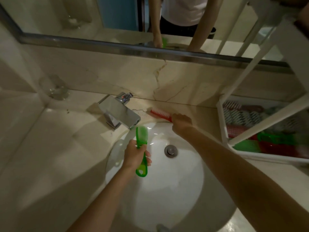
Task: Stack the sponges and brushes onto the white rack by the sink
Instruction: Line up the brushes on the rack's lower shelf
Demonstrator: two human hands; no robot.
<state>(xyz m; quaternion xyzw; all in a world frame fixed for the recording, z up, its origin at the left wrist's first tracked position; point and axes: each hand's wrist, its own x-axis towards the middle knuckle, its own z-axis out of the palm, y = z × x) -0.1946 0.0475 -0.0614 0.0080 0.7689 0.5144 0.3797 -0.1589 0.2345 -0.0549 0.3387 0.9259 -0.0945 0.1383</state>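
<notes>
My left hand [134,155] grips the handle of a green brush [141,138] over the white sink basin [167,190], its bristled head pointing up toward the tap. My right hand [181,122] holds one end of a red brush [159,114] that lies on the counter behind the basin, bristles up. The white rack [224,124] stands at the right of the sink. Its lower shelf holds several red, green and striped sponges and brushes [270,141].
A chrome tap [119,113] juts over the basin's back edge, close to the green brush's head. A clear glass [54,87] stands in the counter's back left corner. The drain plug [170,150] sits mid-basin. A mirror [117,22] runs along the wall.
</notes>
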